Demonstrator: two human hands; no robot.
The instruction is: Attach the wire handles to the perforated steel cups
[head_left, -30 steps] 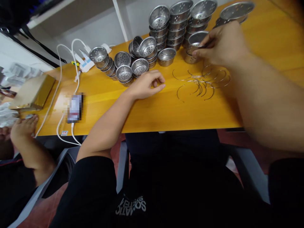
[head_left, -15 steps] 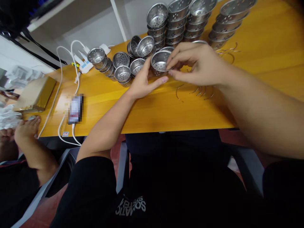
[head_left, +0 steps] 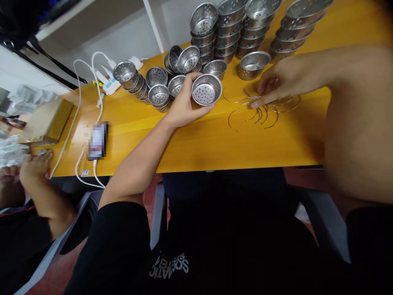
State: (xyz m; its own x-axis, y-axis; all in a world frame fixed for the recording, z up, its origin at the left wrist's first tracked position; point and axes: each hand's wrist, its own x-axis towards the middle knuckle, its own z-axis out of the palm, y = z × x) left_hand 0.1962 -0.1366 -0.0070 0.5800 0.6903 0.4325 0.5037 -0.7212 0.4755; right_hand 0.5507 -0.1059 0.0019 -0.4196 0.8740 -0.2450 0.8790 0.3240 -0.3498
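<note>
My left hand is closed round the side of a small round metal cup with a perforated bottom, tilted so its inside faces me. My right hand is low over a loose group of thin curved wires on the table. Its fingers are curled and the thumb tip touches down among the wires; whether a wire is pinched there is hidden. Just behind my hands stand another perforated cup and a single cup.
Tall stacks of perforated cups line the back of the wooden table. More cups cluster left of my left hand. Further left are a phone on white cables, a power strip, a cardboard box and another person's hands.
My right hand has let go of the cup's rim and moved right, down to the wires. My left hand keeps the cup, now turned more towards me.
</note>
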